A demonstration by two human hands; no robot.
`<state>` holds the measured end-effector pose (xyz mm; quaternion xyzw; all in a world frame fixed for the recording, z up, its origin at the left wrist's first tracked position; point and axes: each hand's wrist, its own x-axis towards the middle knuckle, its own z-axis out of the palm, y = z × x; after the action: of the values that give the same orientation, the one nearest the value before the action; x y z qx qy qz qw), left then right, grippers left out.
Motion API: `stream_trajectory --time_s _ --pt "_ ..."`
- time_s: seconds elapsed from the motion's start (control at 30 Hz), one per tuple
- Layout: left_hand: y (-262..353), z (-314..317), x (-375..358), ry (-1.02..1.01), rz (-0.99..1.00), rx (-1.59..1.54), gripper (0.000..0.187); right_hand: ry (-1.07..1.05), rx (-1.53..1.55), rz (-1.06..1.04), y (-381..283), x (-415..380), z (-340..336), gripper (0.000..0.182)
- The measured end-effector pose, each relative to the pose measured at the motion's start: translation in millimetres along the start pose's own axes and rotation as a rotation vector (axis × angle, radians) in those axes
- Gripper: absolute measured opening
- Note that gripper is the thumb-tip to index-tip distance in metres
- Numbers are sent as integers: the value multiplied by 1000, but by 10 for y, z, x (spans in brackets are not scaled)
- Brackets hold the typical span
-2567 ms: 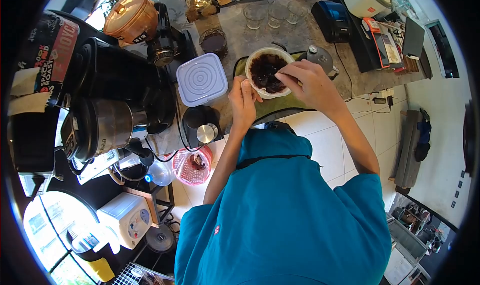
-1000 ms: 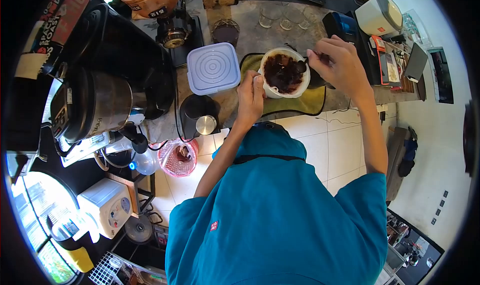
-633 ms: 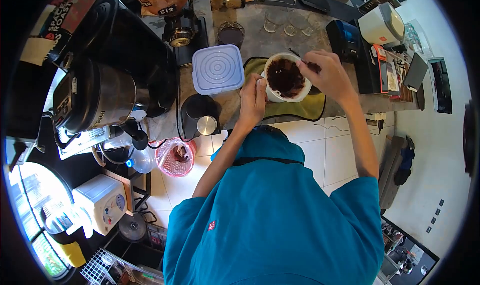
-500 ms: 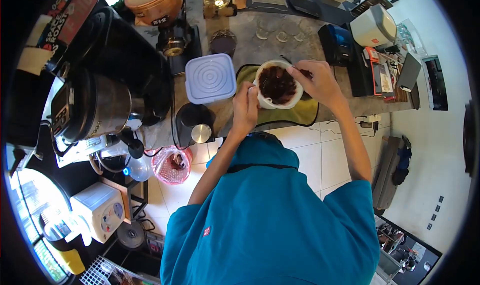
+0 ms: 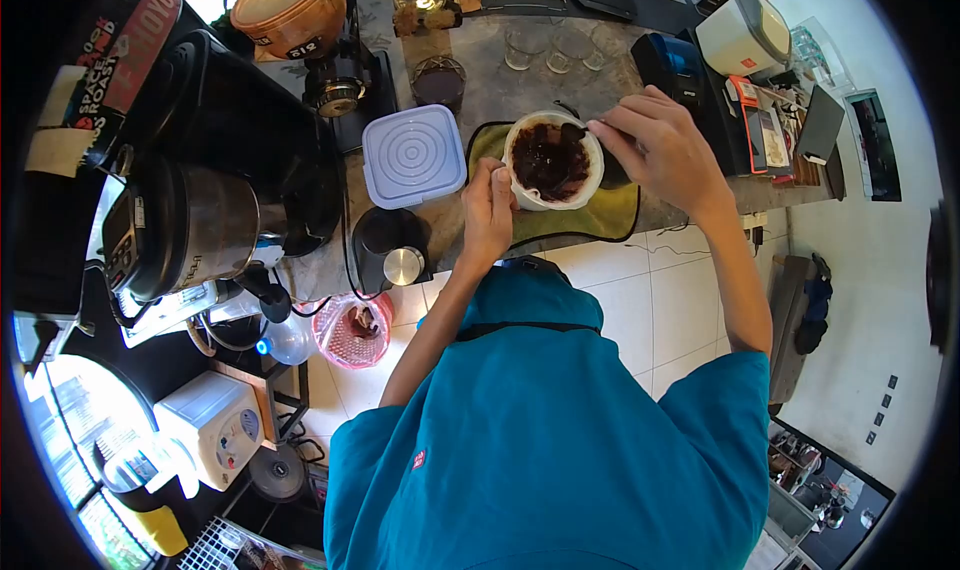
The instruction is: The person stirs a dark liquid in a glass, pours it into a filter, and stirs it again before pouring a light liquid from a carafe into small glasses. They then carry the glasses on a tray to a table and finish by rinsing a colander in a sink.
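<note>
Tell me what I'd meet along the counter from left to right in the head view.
Copper pot, lid, left hand, tub, right hand, white canister.

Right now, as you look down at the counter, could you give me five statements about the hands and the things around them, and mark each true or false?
1. The left hand grips the side of the white tub. True.
2. The right hand rests flat on the pale blue lid. False: it is raised at the tub's right edge, and seems to pinch a dark utensil.
3. A green cloth lies beneath the tub. True.
4. The tub is filled with clear water. False: a dark brown mass is inside.
5. The pink basket stands on the counter. False: it is down below the counter.
</note>
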<state>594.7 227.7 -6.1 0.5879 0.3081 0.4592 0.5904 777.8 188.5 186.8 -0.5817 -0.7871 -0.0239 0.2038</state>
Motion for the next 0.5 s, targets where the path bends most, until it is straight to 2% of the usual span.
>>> stream_trajectory --time_s 0.17,0.23,0.37,0.43,0.5 --pt "-43 16 1 24 20 -1 34 -17 50 -23 26 -23 122 16" --pt "-42 20 -1 30 17 -1 34 -74 72 78 23 -31 132 17" --pt "-13 -5 -13 6 2 16 31 -46 156 123 141 -121 347 20" --pt "-24 -10 -12 -25 -15 3 29 -144 308 398 149 -158 387 22" --pt "-51 -7 -14 -28 -20 -17 29 -154 325 440 153 -176 379 23"
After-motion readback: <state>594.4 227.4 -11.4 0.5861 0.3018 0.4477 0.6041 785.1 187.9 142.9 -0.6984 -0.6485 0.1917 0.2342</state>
